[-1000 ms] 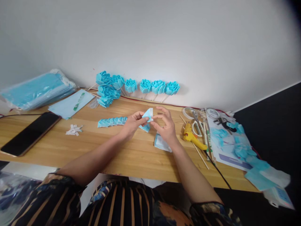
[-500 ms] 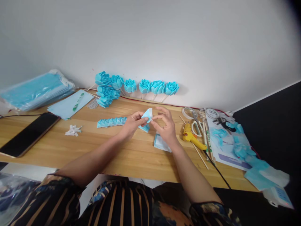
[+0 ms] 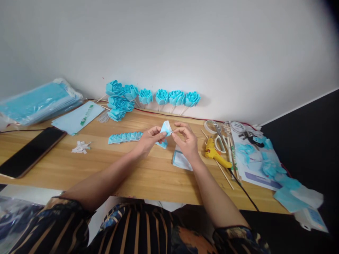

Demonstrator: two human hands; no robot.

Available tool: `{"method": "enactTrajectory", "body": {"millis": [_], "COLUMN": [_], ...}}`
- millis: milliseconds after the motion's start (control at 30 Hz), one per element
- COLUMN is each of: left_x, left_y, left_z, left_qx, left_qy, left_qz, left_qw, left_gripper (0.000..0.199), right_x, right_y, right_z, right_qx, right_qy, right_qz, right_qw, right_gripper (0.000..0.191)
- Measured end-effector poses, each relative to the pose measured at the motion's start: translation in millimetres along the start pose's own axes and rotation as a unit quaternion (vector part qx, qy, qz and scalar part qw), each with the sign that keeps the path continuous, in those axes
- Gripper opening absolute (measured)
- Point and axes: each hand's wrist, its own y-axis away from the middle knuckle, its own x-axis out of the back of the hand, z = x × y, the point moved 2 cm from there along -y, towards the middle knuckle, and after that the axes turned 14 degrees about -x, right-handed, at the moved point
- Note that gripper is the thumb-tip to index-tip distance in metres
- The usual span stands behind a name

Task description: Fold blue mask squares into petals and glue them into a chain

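The left hand (image 3: 148,140) is pinching a blue-and-white, folded triangular fabric piece (image 3: 166,126), the right hand (image 3: 187,141) its corner; apparently light and soft, it is requiring fold-edge holds.

- Black, glossy-screened rectangular phone (image 3: 33,152), lying slantwise on the brown wooden table (image 3: 153,176)
- Clear plastic bag (image 3: 39,100) of blue sheets, behind the phone
- Yellow plastic glue gun (image 3: 211,151), black-corded, beside white-handled metal scissors (image 3: 221,138)
- Pale round tape roll (image 3: 207,127), near the scissors
- Plain light-grey wall (image 3: 169,46) behind
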Motion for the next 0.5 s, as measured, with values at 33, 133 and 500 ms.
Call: {"method": "enactTrajectory", "body": {"millis": [33, 133, 500], "left_x": [0.2, 0.6, 0.5], "left_y": [-0.1, -0.4, -0.9], "left_z": [-0.3, -1.0, -3.2], "left_qx": [0.000, 0.001, 0.018], "left_qy": [-0.003, -0.006, -0.016], "left_qz": [-0.002, -0.008, -0.007], "left_qw": [1.000, 1.000, 1.000], "left_gripper": [0.032, 0.033, 0.037], "right_x": [-0.3, -1.4, -7.0], "right_y": [0.2, 1.1, 0.5], "right_z": [0.2, -0.1, 8.9], "right_qx": [-0.007, -0.023, -0.093], "right_qy": [-0.009, -0.040, -0.108], "right_qz": [-0.006, -0.022, -0.032], "right_qw": [1.000, 0.999, 0.989], "right_gripper": [0.005, 0.005, 0.023]}}
